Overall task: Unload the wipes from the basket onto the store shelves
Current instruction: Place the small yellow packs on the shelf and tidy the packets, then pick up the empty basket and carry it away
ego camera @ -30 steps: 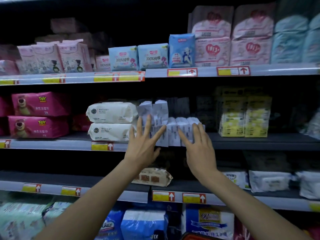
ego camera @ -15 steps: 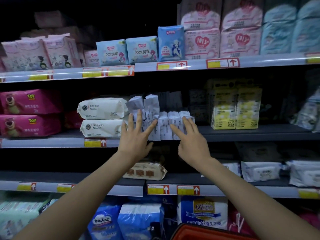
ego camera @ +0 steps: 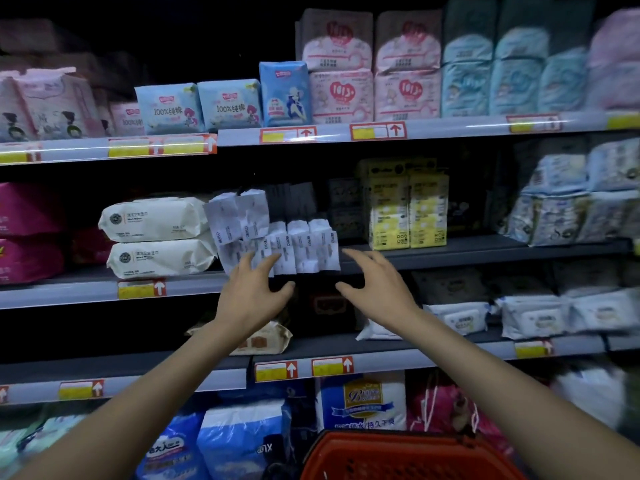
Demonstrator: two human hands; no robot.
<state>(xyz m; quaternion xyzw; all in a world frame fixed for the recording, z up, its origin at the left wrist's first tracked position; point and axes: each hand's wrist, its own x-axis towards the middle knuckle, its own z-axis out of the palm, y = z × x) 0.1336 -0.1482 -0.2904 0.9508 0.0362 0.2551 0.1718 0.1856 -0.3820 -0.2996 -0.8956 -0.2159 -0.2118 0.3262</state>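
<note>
While wipes (ego camera: 298, 247) stand shelved, blue pks (ego camera: 169, 109): 100%

Both bare arms stretch up and forward, the 2 forearms angling inward. The left hand (ego camera: 254, 294) shows its back, fingers spread and slightly bent, gripping nothing. The right hand (ego camera: 379, 289) hangs level beside it, apart, fingers loosely curved, thumb out.

Red basket (ego camera: 408, 459), white wipes (ego camera: 301, 245)
</note>
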